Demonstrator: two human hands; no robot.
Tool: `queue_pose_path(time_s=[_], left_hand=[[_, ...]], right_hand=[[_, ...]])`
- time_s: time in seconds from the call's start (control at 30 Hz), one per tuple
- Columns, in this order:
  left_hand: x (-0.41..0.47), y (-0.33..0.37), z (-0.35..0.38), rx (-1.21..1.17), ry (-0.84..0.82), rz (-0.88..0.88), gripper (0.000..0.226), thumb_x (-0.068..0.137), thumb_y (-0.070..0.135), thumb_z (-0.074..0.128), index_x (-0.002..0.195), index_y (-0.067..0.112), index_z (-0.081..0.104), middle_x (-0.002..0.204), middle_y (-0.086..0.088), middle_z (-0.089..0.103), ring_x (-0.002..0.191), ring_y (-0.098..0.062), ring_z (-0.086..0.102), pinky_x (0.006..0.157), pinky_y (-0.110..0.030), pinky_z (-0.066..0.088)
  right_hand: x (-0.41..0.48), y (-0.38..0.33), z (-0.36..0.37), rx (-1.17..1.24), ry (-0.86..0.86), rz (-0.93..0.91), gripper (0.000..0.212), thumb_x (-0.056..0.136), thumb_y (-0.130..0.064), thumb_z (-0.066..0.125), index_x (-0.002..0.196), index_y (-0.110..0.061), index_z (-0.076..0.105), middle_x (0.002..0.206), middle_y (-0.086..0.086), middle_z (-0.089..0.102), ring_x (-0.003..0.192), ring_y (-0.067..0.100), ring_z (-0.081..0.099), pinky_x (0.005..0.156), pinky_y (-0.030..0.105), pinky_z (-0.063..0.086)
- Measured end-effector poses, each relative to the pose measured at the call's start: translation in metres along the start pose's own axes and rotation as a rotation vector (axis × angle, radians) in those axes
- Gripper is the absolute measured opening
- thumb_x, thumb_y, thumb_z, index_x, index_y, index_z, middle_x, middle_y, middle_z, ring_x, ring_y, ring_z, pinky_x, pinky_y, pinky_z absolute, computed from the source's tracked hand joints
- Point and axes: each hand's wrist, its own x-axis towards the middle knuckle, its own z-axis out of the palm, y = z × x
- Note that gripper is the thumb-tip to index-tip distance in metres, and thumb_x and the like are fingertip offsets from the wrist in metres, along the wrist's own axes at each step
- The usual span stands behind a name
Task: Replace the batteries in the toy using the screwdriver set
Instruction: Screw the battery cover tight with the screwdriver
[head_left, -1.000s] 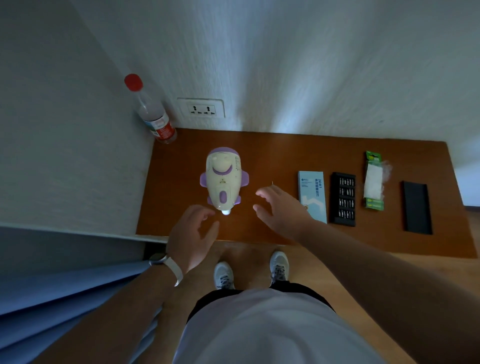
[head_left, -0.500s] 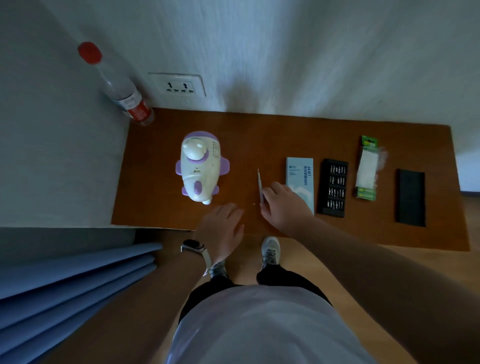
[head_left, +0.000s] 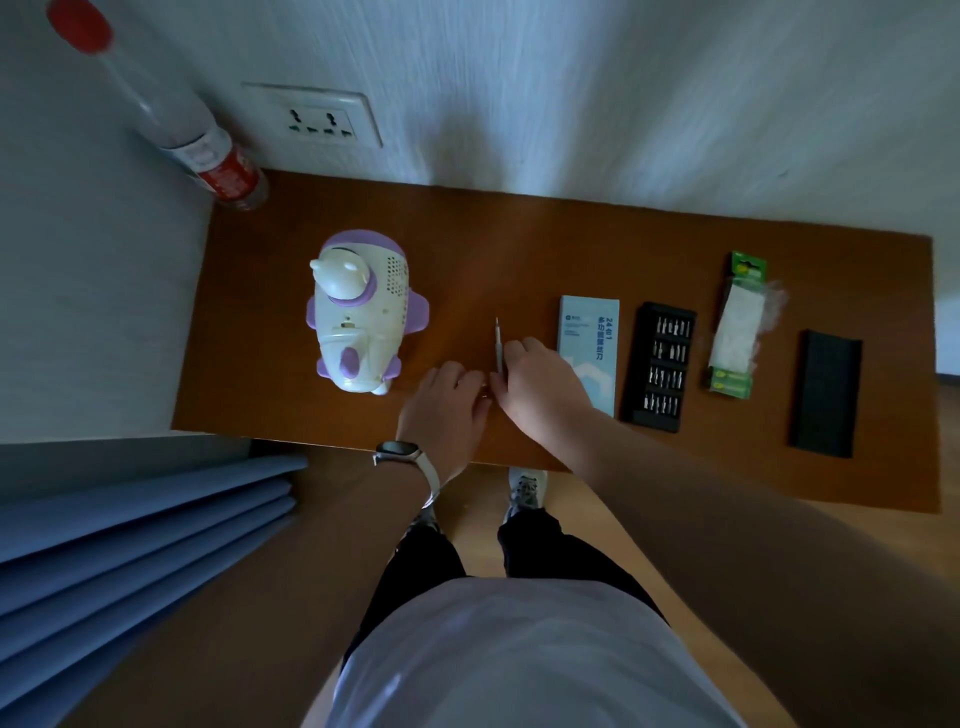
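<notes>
Head view: the right hand (head_left: 540, 389) has its fingers curled over the lower end of the slim screwdriver (head_left: 497, 343), pinching it, with the tip pointing away from the person. The left hand (head_left: 447, 410) sits just beside it, fingertips meeting the right thumb near the handle. Whether it grasps anything cannot be told.

The toy (head_left: 358, 322), a white and purple plane, stands just left of the left hand, apart from both hands. The step looks like readying the driver. It would go best if the left hand steadies the handle while the right hand takes a firm hold, then the toy is tipped to show its battery door, which is hidden here.

To the right of the right hand lie the blue box (head_left: 589, 348), partly under the wrist, then the bit tray (head_left: 660, 364), the battery pack (head_left: 737, 327) and a black lid (head_left: 826, 395).

Both hands work close to the near edge of the counter (head_left: 519, 249), so a loose screw could roll off there. Bare wood lies beyond the hands toward the wall. A water bottle (head_left: 208, 150) stands in the far left corner, well apart.
</notes>
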Motion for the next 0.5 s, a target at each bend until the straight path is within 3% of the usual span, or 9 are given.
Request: queue_pose_path(time_s=[0.17, 0.33, 0.5], left_hand=[[0.005, 0.002, 0.004, -0.059, 0.024, -0.057, 0.010, 0.095, 0.021, 0.061, 0.093, 0.013, 0.066, 0.095, -0.007, 0.058, 0.087, -0.026, 0.056, 0.064, -0.040, 0.052], [0.008, 0.004, 0.002, -0.053, -0.048, -0.103, 0.013, 0.097, 0.023, 0.056, 0.098, 0.013, 0.065, 0.102, -0.005, 0.056, 0.094, -0.023, 0.054, 0.074, -0.042, 0.052], [0.009, 0.005, -0.003, -0.066, -0.069, -0.121, 0.018, 0.102, 0.025, 0.049, 0.103, 0.015, 0.063, 0.105, -0.002, 0.057, 0.096, -0.020, 0.054, 0.078, -0.035, 0.051]], right_hand=[[0.005, 0.001, 0.002, 0.004, -0.039, 0.021, 0.027, 0.100, -0.032, 0.046, 0.109, -0.008, 0.054, 0.105, 0.011, 0.057, 0.091, 0.028, 0.058, 0.068, 0.033, 0.040], [0.013, -0.002, 0.001, 0.041, -0.079, 0.087, 0.023, 0.100, -0.028, 0.045, 0.105, -0.007, 0.054, 0.104, 0.012, 0.058, 0.090, 0.028, 0.058, 0.066, 0.032, 0.036], [0.009, -0.004, -0.005, 0.080, -0.075, 0.101, 0.021, 0.099, -0.026, 0.046, 0.099, -0.006, 0.055, 0.091, 0.007, 0.052, 0.077, 0.021, 0.050, 0.063, 0.031, 0.033]])
